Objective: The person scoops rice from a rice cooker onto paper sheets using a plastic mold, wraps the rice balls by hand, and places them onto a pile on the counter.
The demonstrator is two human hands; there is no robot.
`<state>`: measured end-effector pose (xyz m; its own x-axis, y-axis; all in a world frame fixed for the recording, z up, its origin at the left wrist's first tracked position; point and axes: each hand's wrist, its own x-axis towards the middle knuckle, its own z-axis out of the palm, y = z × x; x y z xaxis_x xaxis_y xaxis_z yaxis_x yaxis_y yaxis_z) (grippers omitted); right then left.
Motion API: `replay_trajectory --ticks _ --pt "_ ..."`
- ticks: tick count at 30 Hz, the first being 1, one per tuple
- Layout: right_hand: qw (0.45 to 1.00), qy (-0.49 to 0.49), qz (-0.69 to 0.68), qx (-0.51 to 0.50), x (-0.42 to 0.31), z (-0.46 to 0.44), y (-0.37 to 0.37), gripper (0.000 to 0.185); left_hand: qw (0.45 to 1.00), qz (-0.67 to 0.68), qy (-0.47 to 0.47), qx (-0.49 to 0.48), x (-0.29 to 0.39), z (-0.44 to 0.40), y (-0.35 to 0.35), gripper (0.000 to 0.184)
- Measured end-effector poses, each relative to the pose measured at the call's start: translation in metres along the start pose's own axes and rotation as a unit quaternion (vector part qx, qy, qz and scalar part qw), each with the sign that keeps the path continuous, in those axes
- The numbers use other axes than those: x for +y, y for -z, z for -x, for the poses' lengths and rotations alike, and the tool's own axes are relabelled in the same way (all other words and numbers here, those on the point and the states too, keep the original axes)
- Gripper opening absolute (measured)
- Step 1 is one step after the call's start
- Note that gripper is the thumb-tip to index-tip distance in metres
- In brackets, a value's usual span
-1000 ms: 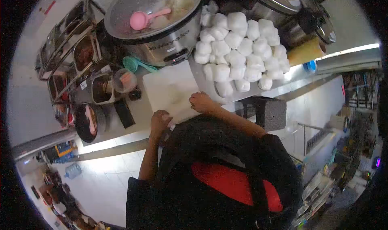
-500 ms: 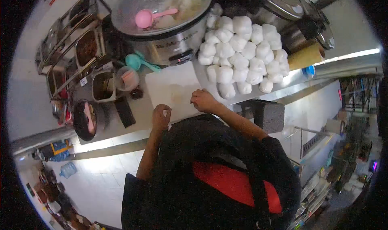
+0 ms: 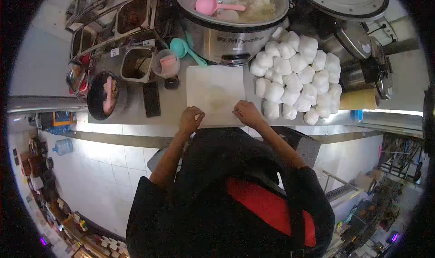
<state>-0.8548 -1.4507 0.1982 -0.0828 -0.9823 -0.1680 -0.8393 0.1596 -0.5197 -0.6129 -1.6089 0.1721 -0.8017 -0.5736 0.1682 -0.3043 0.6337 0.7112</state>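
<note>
A stack of white paper sheets [image 3: 215,83] lies flat on the counter in front of me, with a faint stain in its middle. At its lower left edge, my left hand [image 3: 192,119] has its thumb and fingers pinched on the paper. My right hand [image 3: 247,113] is curled at the lower right edge, fingertips closed on the paper there too. Just beyond the sheets stands a large rice cooker [image 3: 226,43] with white rice [image 3: 256,2] inside. A pink scoop [image 3: 207,4] rests in it.
White wrapped bundles [image 3: 299,77] are piled at the right beside a yellowish roll [image 3: 359,99]. On the left are a teal scoop [image 3: 178,48], a clear cup [image 3: 166,64], metal food containers [image 3: 137,64], a dark phone-like slab [image 3: 152,99] and a black bowl [image 3: 97,97] with a pink utensil.
My view has turned and levelled, so the counter now runs straight across and sits further right in view. Both hands stay at the paper's lower edges.
</note>
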Motion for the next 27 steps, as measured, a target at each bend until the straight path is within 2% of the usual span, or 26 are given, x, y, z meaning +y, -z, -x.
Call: replay_trajectory --ticks 1,4,6,9,10,12,13,15,18,19,21,23,25,27 --pt "1.000 -0.007 -0.005 0.001 -0.001 -0.001 0.000 0.030 1.000 -0.003 0.009 -0.001 0.007 -0.001 0.002 0.005" --pt "0.990 0.047 0.013 0.129 -0.030 -0.005 0.000 0.020 1.000 -0.001 0.009 0.000 0.013 -0.004 0.003 0.005" --pt "0.991 0.040 0.053 0.120 -0.037 -0.011 -0.008 0.020 0.999 0.015 -0.027 0.007 0.004 -0.007 -0.002 0.006" --pt "0.992 -0.007 0.095 0.083 -0.016 -0.018 -0.029 0.017 0.997 0.031 -0.001 0.069 0.004 -0.007 0.003 0.011" --pt "0.992 -0.029 0.107 0.065 -0.003 -0.018 -0.038 0.016 0.997 0.035 0.006 0.063 0.004 -0.008 0.007 0.013" --pt "0.995 -0.002 0.095 0.036 -0.010 -0.008 -0.012 0.020 0.998 0.047 0.020 0.049 0.003 -0.005 0.010 0.016" --pt "0.996 0.009 0.089 0.021 -0.011 -0.002 -0.001 0.023 0.999 0.023 -0.023 0.040 -0.001 -0.004 0.010 0.016" --pt "0.991 0.074 0.083 0.081 0.007 0.006 -0.012 0.014 0.994 -0.024 -0.108 0.025 -0.017 0.002 0.007 0.018" --pt "0.977 0.132 0.070 0.152 0.022 0.016 -0.024 0.011 0.998 -0.040 -0.055 -0.003 -0.032 0.014 0.010 0.016" --pt "0.972 0.144 0.064 0.172 0.023 0.022 -0.028 0.011 0.996 -0.050 -0.071 -0.017 -0.037 0.019 0.012 0.016" --pt "0.992 0.044 -0.049 0.105 0.012 0.032 -0.021 0.012 0.992 -0.072 -0.100 -0.041 -0.035 0.022 0.021 0.017" --pt "0.991 0.030 -0.095 0.094 0.007 0.034 -0.013 0.013 0.996 -0.042 -0.082 -0.017 -0.016 0.031 0.036 0.016" --pt "0.983 0.092 -0.078 0.142 0.004 0.038 -0.011 0.014 0.996 -0.042 -0.075 -0.011 -0.011 0.036 0.040 0.015" --pt "0.969 0.011 -0.179 0.167 0.004 0.033 -0.020 0.016 0.994 -0.074 -0.075 -0.019 -0.030 0.043 0.026 0.015"
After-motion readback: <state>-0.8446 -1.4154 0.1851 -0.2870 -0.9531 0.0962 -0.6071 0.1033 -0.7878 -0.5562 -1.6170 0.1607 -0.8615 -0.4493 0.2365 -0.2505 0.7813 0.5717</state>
